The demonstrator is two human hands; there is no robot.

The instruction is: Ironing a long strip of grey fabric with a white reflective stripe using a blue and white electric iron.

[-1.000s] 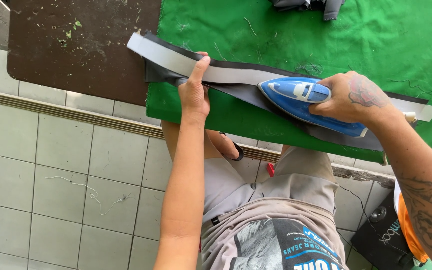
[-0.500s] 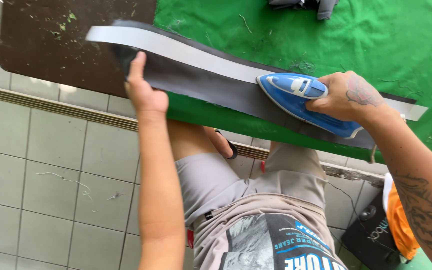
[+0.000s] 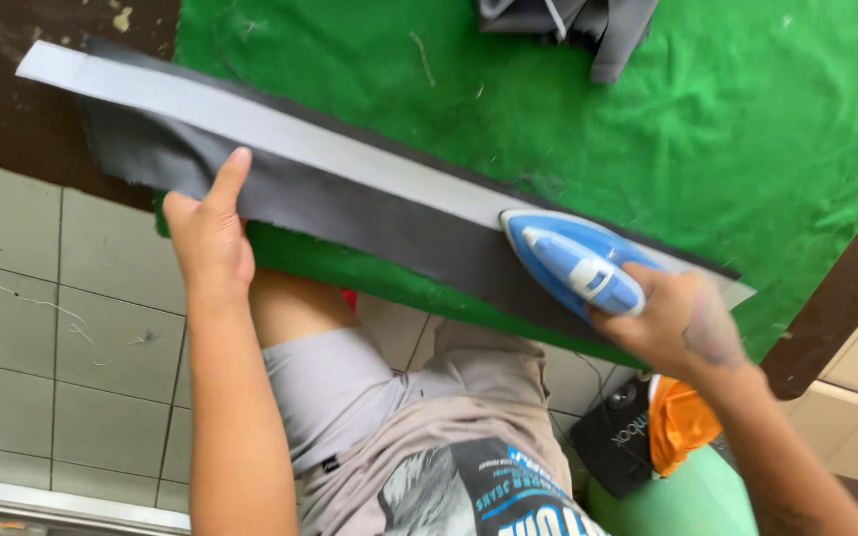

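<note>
- Head view, your right hand (image 3: 682,323): it is closed around the handle of the blue iron (image 3: 573,260), whose soleplate lies flat on the long dark grey strip of fabric (image 3: 350,203), near the strip's right end. Let the iron sit in one spot and it could scorch the cloth.
- Head view, your left hand (image 3: 209,226): it lies open and flat, fingers extended, pinning the strip's lower edge near its left end; it grasps nothing. Ease off and the strip could slide or crease under the iron.
- Head view, the strip: it runs diagonally across the green cloth (image 3: 588,129), a lighter grey band (image 3: 250,124) along its upper edge. Its left end overhangs the brown table (image 3: 12,169), where unsupported fabric may sag and pull the band out of line.
- Head view, your hand's path: the hot tip points toward your left hand, so a fast stroke risks a burn.
</note>
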